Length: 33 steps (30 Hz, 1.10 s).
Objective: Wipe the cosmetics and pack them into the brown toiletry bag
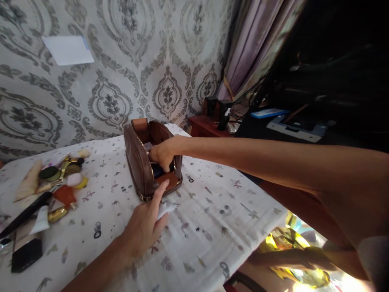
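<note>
A brown leather toiletry bag stands unzipped on the cloth-covered table, its mouth facing up. My right hand reaches down into it with curled fingers, and the bag partly hides their tips. Beside those fingers a glittery, pale item shows, and something dark lies below them. At the near end of the bag, my left hand rests with its index finger stretched to the brown end panel. A crumpled white tissue is tucked between that hand's thumb and fingers.
Cosmetics lie piled on the left of the patterned tablecloth, among them a beige tube, an orange bottle and a black-capped bottle. Behind is a wallpapered wall. A red stool stands beyond the table's right corner.
</note>
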Available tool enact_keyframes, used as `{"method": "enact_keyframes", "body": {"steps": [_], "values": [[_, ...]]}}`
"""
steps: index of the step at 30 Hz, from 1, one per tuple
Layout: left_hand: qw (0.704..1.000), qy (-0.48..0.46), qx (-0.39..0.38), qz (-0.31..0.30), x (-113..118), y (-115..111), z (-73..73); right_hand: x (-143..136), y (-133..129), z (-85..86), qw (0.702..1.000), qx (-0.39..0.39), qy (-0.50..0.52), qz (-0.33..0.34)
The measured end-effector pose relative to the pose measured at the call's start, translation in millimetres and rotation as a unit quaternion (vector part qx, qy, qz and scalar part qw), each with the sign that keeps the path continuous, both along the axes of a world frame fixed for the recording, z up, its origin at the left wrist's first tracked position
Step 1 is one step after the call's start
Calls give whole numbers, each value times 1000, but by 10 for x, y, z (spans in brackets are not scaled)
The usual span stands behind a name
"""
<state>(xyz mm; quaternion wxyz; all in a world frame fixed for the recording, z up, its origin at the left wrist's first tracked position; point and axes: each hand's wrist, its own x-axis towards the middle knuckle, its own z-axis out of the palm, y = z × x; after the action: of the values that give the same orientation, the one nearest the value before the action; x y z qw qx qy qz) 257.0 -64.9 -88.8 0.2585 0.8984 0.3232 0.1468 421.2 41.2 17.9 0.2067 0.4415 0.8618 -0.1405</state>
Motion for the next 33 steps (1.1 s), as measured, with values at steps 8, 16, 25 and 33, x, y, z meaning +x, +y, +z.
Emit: {"method": "enact_keyframes", "body": {"steps": [8,16,25,33], "values": [[1000,6,3,-3,-16,14,-22,-44,-204,-39,990,57,-124,-47],[1000,-9,-25,0,-4,24,-36,-51,-254,-1,990,37,-135,-22],[1000,-8,-26,2,-17,27,-55,-10,-139,268,992,71,-100,-7],[1000,-15,-14,-11,-23,27,-65,-15,-165,157,992,54,-111,32]]}}
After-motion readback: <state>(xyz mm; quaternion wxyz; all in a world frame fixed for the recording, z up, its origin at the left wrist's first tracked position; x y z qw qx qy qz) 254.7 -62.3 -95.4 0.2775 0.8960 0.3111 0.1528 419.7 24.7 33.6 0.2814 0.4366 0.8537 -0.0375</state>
